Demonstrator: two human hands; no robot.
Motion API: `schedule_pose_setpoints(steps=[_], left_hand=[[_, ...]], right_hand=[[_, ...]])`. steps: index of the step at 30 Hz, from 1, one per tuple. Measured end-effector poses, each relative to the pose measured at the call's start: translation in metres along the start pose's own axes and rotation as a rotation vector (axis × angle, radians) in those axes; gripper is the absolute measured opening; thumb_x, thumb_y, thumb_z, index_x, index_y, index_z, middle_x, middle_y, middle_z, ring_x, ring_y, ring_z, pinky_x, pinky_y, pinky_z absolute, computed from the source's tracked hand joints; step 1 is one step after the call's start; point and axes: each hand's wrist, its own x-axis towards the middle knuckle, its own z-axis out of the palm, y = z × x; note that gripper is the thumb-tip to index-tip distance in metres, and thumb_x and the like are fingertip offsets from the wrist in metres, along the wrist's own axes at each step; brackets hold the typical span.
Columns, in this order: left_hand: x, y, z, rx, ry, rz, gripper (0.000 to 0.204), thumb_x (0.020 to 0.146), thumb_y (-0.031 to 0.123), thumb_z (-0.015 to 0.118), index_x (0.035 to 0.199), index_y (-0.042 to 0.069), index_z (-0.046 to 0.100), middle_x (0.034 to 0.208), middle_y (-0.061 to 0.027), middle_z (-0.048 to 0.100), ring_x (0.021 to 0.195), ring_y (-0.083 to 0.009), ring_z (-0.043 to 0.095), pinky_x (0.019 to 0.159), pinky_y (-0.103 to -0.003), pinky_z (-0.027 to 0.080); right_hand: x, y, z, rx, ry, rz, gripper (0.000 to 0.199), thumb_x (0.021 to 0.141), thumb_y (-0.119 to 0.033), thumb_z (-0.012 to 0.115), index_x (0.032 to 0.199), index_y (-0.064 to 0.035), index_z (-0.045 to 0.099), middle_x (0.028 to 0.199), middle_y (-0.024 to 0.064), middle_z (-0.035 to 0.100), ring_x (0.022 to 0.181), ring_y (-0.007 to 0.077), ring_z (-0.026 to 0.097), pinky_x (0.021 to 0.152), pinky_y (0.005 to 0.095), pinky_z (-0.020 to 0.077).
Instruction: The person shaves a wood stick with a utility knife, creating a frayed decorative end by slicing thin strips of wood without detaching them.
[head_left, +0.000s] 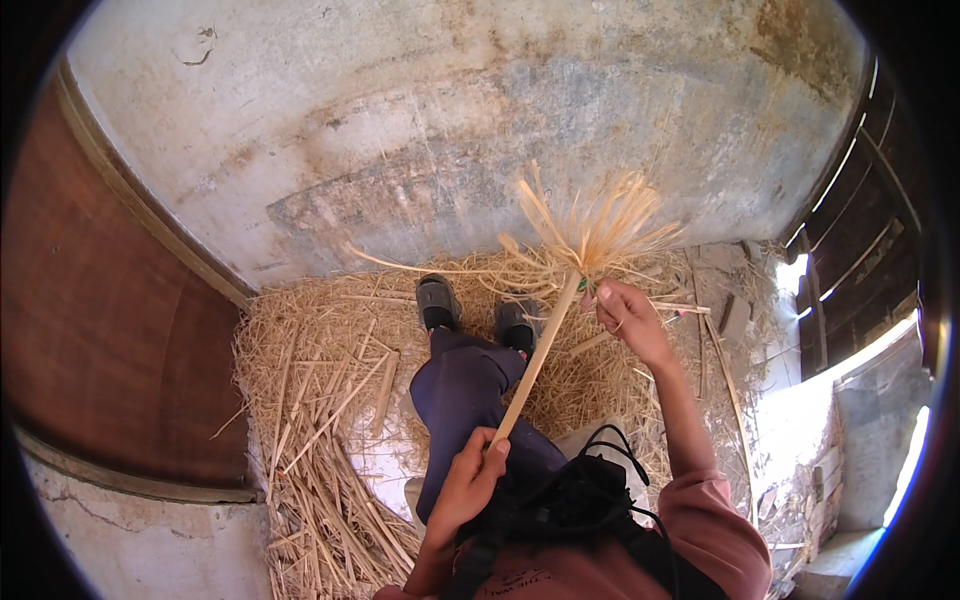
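A pale split-bamboo stick (pixel 535 375) slants up and away from my lap, its far end splayed into a tuft of thin curling strips (pixel 605 225). My left hand (pixel 470 480) is closed round the near end of the stick. Just below the tuft, a small bit of green (pixel 582 285) shows against the stick. My right hand (pixel 627 318) is there with its fingers pinched together beside the green. What exactly those fingertips grip is too small to make out. One long strip trails off from the tuft to the left.
Straw-like shavings (pixel 600 400) cover the floor round my sandalled feet. A pile of split sticks (pixel 330 510) lies at left. Ahead stands a stained wall (pixel 420 130), with a brown panel (pixel 120 300) on the left and dark wooden boards (pixel 870 230) on the right. A black bag (pixel 580 500) rests against me.
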Motion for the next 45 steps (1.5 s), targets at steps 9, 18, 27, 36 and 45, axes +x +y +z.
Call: schedule_pose_setpoints(steps=[9,18,27,36,45], left_hand=[[0.033,0.028,0.003,0.090,0.081,0.241,0.019,0.114,0.023,0.066,0.118,0.004,0.062,0.076,0.0061,0.056,0.064,-0.0011,0.047,0.057,-0.022,0.037],[0.033,0.053,0.014,0.081,0.085,0.241,0.022,0.114,0.023,0.066,0.123,0.003,0.064,0.080,0.0050,0.057,0.069,-0.0032,0.049,0.062,-0.023,0.039],[0.033,0.056,0.019,0.204,0.160,0.328,0.026,0.117,0.024,0.060,0.123,0.001,0.071,0.071,-0.0088,0.058,0.059,-0.0153,0.053,0.059,-0.034,0.044],[0.031,0.057,0.021,0.272,0.161,0.314,0.026,0.117,0.025,0.060,0.120,0.002,0.072,0.071,-0.0112,0.063,0.058,-0.0234,0.063,0.059,-0.036,0.047],[0.035,0.052,0.021,0.208,0.169,0.325,0.031,0.118,0.030,0.057,0.120,0.003,0.072,0.072,-0.0082,0.061,0.064,-0.0170,0.062,0.062,-0.035,0.048]], right_hand=[[-0.058,-0.030,0.072,-0.596,0.056,-0.559,0.032,0.099,-0.033,0.083,0.110,-0.0042,0.075,0.086,0.0082,0.073,0.068,0.0285,0.073,0.060,0.0409,0.0566],[-0.063,-0.031,0.079,-0.703,0.031,-0.614,0.033,0.095,-0.035,0.086,0.109,-0.0065,0.075,0.088,0.0069,0.074,0.070,0.0288,0.075,0.060,0.0406,0.0586],[-0.061,-0.032,0.076,-0.726,0.055,-0.593,0.032,0.095,-0.034,0.086,0.110,-0.0076,0.077,0.092,0.0063,0.074,0.071,0.0281,0.075,0.062,0.0397,0.0592],[-0.057,-0.029,0.071,-0.729,0.139,-0.544,0.032,0.094,-0.036,0.087,0.109,-0.0091,0.078,0.092,0.0074,0.078,0.070,0.0272,0.076,0.060,0.0388,0.0598],[-0.067,-0.031,0.077,-0.745,0.066,-0.616,0.031,0.095,-0.035,0.086,0.110,-0.0091,0.078,0.090,0.0049,0.075,0.069,0.0263,0.075,0.059,0.0383,0.0586]])
